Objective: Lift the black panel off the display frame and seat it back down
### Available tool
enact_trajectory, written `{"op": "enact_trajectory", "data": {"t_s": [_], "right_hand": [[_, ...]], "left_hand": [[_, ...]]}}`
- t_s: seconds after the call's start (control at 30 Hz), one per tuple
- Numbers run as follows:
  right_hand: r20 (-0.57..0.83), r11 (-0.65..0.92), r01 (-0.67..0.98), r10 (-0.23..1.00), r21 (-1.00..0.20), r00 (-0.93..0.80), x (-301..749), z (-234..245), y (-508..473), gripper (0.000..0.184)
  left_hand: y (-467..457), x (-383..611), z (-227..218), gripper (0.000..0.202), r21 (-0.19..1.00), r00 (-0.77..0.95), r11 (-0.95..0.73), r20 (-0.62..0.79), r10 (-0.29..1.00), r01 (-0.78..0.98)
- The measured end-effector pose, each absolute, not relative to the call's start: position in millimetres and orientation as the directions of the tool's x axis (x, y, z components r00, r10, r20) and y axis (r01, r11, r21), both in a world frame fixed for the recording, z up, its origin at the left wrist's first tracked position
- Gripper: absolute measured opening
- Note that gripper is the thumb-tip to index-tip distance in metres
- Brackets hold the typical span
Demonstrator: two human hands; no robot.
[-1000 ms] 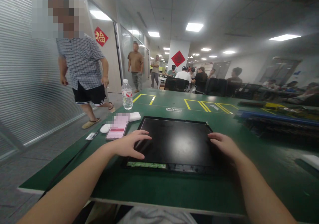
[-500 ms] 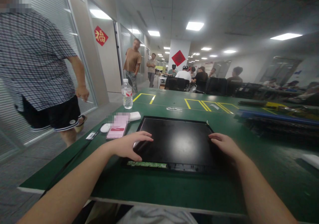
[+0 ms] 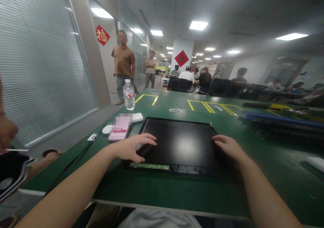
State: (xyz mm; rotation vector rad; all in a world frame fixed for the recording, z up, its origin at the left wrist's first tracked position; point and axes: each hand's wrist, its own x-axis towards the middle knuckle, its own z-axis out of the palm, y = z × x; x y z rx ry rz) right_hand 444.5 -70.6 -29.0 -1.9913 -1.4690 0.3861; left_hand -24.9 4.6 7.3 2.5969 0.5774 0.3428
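A flat black display panel (image 3: 177, 142) lies on the green table, with light glaring off its dark screen. Along its near edge runs a narrow green circuit board strip (image 3: 150, 166). My left hand (image 3: 134, 147) rests at the panel's left side, thumb and fingers spread apart over the edge. At the opposite side, my right hand (image 3: 226, 147) has its fingers stretched out onto the right rim. Its thumb is hidden, as are the undersides of both hands.
Left of the panel are a phone (image 3: 120, 128), a white mouse-like object (image 3: 107, 129), a white block (image 3: 137, 117) and a water bottle (image 3: 129, 95). Blue-edged dark parts (image 3: 273, 121) are piled at right. Yellow tape (image 3: 202, 105) marks the table (image 3: 177, 191). People stand and sit beyond.
Both my hands and the panel stay practically in place. The passer-by at left has moved mostly out of view. The person in the brown shirt has come closer, towards the left.
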Motion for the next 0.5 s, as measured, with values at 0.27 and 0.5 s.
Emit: {"op": "enact_trajectory", "data": {"t_s": [0.27,0.5], "right_hand": [[0.161,-0.178,0.749,0.921,-0.638,0.356,441,-26,-73,0.027],[0.206,-0.315,0.776,0.848,-0.547,0.489,449,-21,-73,0.030]], "left_hand": [[10,-24,6,0.050,0.442,0.787,-0.744,0.126,0.604,0.500],[29,-25,-8,0.045,0.224,0.562,-0.589,0.176,0.808,0.777]]}}
